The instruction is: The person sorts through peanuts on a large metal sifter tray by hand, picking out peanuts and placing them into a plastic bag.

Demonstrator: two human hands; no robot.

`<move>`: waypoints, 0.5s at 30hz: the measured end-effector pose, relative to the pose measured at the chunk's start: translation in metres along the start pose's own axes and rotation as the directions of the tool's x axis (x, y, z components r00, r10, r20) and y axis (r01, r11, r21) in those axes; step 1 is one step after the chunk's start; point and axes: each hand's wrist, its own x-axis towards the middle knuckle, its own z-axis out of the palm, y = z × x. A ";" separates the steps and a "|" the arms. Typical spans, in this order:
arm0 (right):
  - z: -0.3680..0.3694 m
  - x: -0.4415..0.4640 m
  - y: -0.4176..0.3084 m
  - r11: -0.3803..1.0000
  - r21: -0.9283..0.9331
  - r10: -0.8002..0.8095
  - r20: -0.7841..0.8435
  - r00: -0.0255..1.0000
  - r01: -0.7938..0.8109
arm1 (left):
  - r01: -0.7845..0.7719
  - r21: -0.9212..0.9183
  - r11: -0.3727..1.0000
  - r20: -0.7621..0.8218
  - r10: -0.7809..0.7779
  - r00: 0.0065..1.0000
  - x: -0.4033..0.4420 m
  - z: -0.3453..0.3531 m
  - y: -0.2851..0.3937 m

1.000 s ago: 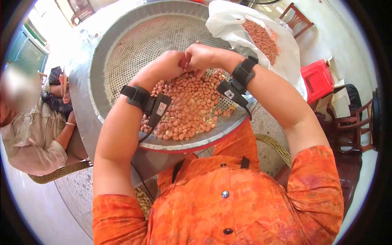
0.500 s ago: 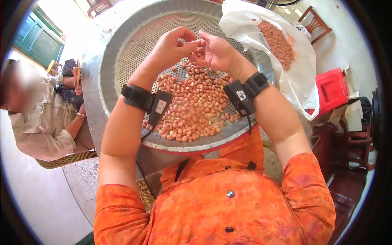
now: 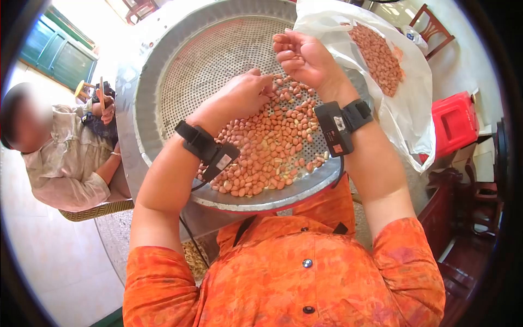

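Note:
Reddish-skinned peanuts [image 3: 256, 158] lie heaped over the near half of a round, perforated metal tray [image 3: 148, 82]. At the heap's far edge my left hand [image 3: 242, 97] is palm down, its fingers bunched against peanuts and their tips partly hidden. My right hand [image 3: 308, 57] hovers over the tray's far right side, palm turned up. Its fingers curl inward, and what lies inside them is hard to make out. Some paler, skinless pieces are mixed in with the peanuts. Each wrist wears a black strap with a small device.
A white plastic bag [image 3: 422, 109] with more peanuts [image 3: 376, 57] lies open right of the tray. Beyond it stands a red plastic stool [image 3: 455, 125]. Another person [image 3: 71, 158] sits at the left by the metal table [image 3: 126, 120]. A wooden chair [image 3: 430, 30] is at the back right.
My hands were together above the tray, with peanuts at the right fingers. Now they are apart: my left hand has come down to the heap, my right has moved right and curled.

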 end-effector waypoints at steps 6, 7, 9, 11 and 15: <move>-0.004 0.009 0.008 0.994 -0.101 0.022 -0.074 0.997 -0.029 | 0.089 0.043 0.995 0.120 -0.094 0.988 -0.005 0.000 0.008; -0.003 0.010 0.011 0.990 -0.138 0.012 -0.098 0.995 -0.025 | 0.058 0.025 0.998 0.115 -0.060 0.992 -0.004 0.002 0.008; 0.000 0.011 0.015 0.992 -0.126 0.006 -0.113 0.994 -0.020 | 0.024 0.003 1.000 0.120 -0.024 0.992 -0.004 0.003 0.009; -0.004 0.013 0.018 0.992 -0.128 0.010 -0.087 0.996 -0.021 | 0.044 -0.041 0.998 0.099 -0.040 0.994 -0.005 0.000 0.011; -0.003 0.012 0.018 0.988 -0.152 0.012 -0.077 0.997 -0.023 | 0.197 -0.135 0.971 0.079 -0.188 0.979 -0.010 -0.019 -0.001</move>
